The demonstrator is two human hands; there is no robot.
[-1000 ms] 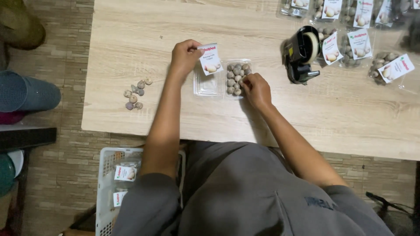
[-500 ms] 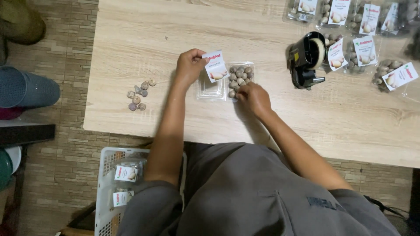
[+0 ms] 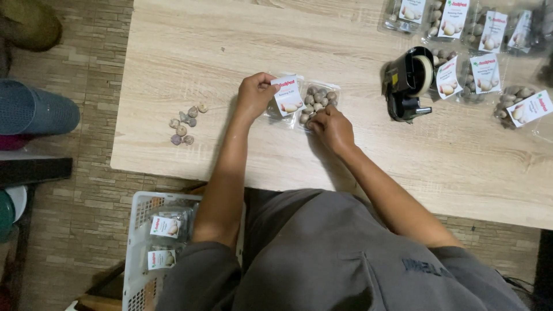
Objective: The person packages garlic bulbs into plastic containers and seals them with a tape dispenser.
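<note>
Clear plastic clamshell box (image 3: 311, 102) filled with small round brown-grey nuts sits on the pale wood-grain table (image 3: 190, 52), centre of frame, slightly above middle. It lies open and flat, two halves side by side. Long axis runs left-right across the frame, tilted a little, right end higher. Left half is the lid; right half holds the nuts.

Left hand (image 3: 255, 95) is on the lid side, thumb and fingers pinching a white paper label card with a red stripe (image 3: 287, 95). Card stands tilted, top edge pointing to upper right of frame. Other fingers curled in, pressed together.

Right hand (image 3: 331, 128) sits at the lower edge of the nut-filled half, fingertips bunched together and touching the nuts at the lower left corner of that half. Whether one nut is actually pinched, cannot tell.

Loose heap of the same brown-grey nuts (image 3: 184, 122) lies left of centre on the table, well apart from the left hand. Black tape dispenser with a pale roll (image 3: 408, 82) stands right of the box, near it but not touching. Several closed clear packs with white labels (image 3: 481, 63) crowd the upper right of frame. White plastic lattice basket (image 3: 138, 253) on the brick-pattern floor, lower left, holds more labelled packs. Grey trousers fill the bottom centre.
</note>
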